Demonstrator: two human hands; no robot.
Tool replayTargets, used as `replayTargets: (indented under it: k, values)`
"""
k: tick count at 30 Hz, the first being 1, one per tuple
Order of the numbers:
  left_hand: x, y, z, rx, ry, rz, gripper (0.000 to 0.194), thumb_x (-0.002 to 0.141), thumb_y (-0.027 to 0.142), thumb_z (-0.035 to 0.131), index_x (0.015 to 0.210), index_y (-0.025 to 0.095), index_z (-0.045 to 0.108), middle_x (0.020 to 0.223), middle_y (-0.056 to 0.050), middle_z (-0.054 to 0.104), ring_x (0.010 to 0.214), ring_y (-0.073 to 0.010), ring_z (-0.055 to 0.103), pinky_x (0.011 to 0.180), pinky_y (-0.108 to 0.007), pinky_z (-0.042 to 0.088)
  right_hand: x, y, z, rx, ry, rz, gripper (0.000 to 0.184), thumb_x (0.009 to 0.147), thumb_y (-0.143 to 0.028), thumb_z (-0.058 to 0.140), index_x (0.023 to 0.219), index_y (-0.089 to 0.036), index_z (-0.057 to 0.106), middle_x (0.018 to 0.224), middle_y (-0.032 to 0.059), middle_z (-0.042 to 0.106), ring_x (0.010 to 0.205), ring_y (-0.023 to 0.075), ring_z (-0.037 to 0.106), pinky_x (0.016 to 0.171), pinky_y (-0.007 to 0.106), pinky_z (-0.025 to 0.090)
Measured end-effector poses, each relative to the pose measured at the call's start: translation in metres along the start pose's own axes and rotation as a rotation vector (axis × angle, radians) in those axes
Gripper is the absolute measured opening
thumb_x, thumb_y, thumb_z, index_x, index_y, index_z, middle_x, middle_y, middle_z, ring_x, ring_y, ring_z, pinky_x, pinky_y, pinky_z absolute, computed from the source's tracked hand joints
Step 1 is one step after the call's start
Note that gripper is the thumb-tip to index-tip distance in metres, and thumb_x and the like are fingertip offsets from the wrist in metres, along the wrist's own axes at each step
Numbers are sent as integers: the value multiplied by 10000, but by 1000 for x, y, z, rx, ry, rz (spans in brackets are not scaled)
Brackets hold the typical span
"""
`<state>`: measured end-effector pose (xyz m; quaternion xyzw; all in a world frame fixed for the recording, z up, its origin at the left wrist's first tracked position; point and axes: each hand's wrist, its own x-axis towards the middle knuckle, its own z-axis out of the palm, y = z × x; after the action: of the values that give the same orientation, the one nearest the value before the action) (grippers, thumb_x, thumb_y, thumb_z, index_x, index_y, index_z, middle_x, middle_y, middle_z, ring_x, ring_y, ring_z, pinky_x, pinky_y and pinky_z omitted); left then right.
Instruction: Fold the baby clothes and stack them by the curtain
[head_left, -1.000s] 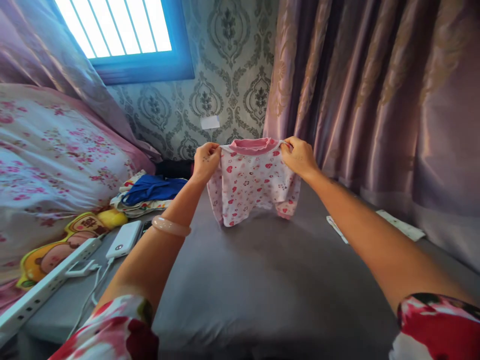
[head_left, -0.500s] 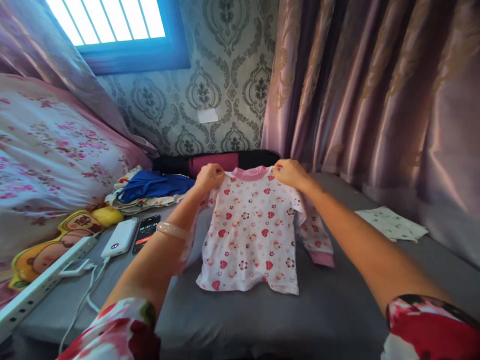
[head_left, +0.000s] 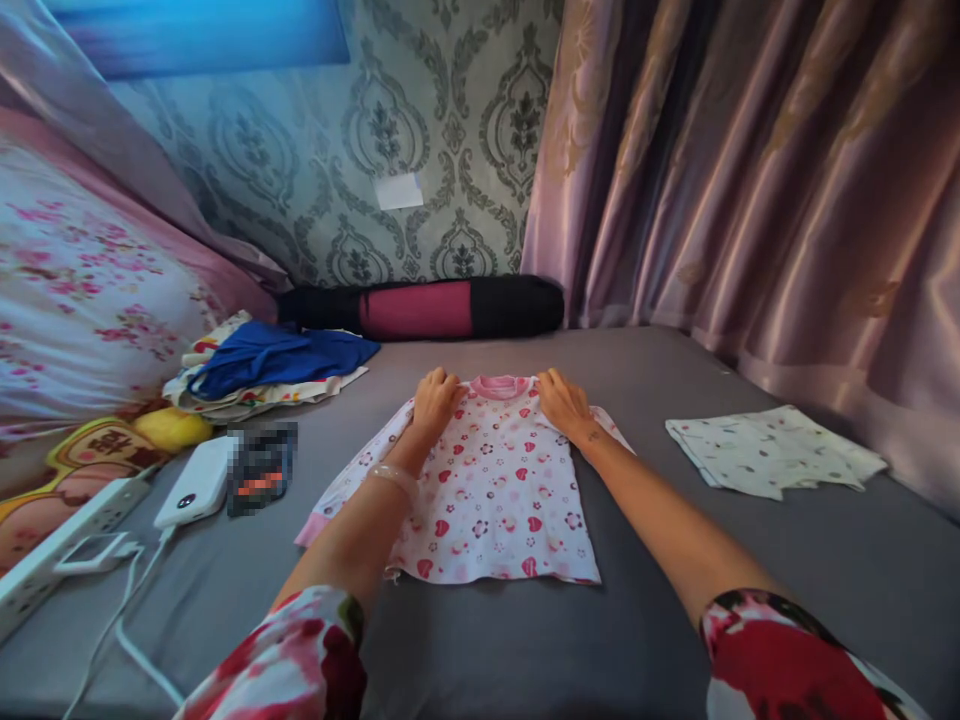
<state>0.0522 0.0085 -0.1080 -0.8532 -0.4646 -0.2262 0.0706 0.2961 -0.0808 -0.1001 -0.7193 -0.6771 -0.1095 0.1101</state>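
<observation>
A small long-sleeved shirt point(head_left: 491, 490), white with red hearts and flowers and a pink collar, lies spread flat on the grey bed sheet point(head_left: 517, 650). Its collar points away from me and its hem toward me. My left hand point(head_left: 437, 400) pinches the shoulder on the left of the collar. At the other shoulder, the fingers of my right hand point(head_left: 564, 402) are closed on the fabric. The left sleeve slants out to its pink cuff, partly under my forearm. Most of the right sleeve is hidden behind my right arm.
On the right lies a folded pale patterned cloth point(head_left: 772, 452). To the left are a blue garment on a cloth pile point(head_left: 277, 360), a white power bank point(head_left: 196, 482), a blurred phone point(head_left: 262, 470) and a power strip point(head_left: 71, 550) with cables. A black-and-maroon roll point(head_left: 420, 308) lies along the wall.
The shirt, held up by its shoulders before, is now laid down flat on the bed. Both hands have lowered with it, still gripping the shoulders. My view has tilted downward.
</observation>
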Motion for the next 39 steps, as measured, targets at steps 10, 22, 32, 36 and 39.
replayTargets:
  k: [10,22,32,36,39]
  values:
    - [20,-17,29,88,-72,13,296,963,376,382,932,218,630,1024,-134,580,986,-282,501,825,-388,359,33,10,26,-52,-70,-56,357,1003,-232,212,1117,-162,542,1140,168,566,1031,250,567,796,318,424]
    - [69,-42,62,213,-90,24,342,978,382,363,1007,179,637,1031,-140,590,1004,-280,519,816,-379,375,92,27,52,-79,-106,-75,371,1024,-303,210,1115,-152,536,1154,149,568,1072,235,554,851,327,421]
    - [97,-38,65,93,-332,-131,330,959,357,396,1077,162,634,1120,-130,644,1043,-263,588,876,-365,385,118,31,65,65,-216,-1,351,999,-312,305,1185,-154,557,1214,145,564,1116,253,542,893,345,412]
    - [103,-33,67,12,-347,-165,381,932,451,421,1089,178,635,1146,-116,663,1087,-281,584,940,-411,360,124,23,66,137,-195,-53,390,986,-392,366,1244,-175,561,1230,135,568,1171,265,499,962,359,370]
    - [106,-28,73,-8,-360,-173,437,918,517,418,1091,181,637,1148,-126,667,1089,-292,584,941,-417,361,124,14,69,146,-172,-39,385,972,-412,405,1218,-183,594,1203,133,574,1158,265,495,969,363,360]
